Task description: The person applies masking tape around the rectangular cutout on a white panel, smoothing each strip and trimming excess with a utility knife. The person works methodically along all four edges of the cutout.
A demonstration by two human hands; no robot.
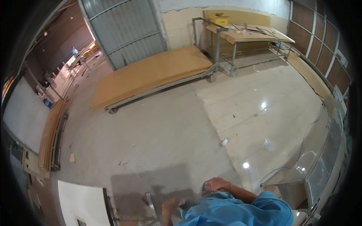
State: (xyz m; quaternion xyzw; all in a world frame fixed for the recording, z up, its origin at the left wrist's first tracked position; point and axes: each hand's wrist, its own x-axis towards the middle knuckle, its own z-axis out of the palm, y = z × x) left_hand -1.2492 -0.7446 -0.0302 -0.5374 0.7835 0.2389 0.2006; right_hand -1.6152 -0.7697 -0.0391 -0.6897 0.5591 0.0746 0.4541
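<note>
My right hand (218, 184) is in front of my blue shirt, its fingers curled in. A small dark grey thing (205, 185) shows at its finger side; its kind cannot be made out. Lower and to the left, my left hand (170, 206) is smeared by motion, so its fingers do not show clearly. Just left of that hand stands a narrow metal bar (151, 203), apart from it. Farther left is a white panel (83, 199) with a dark edge and a small cutout.
A wheeled cart carries stacked brown boards (151, 73). At the back right stands a work table (250, 36) with frames and a yellow box (219, 19). Another board stack (51, 135) leans at left. A blue hose (274, 170) and a white roll (224, 142) lie on the floor.
</note>
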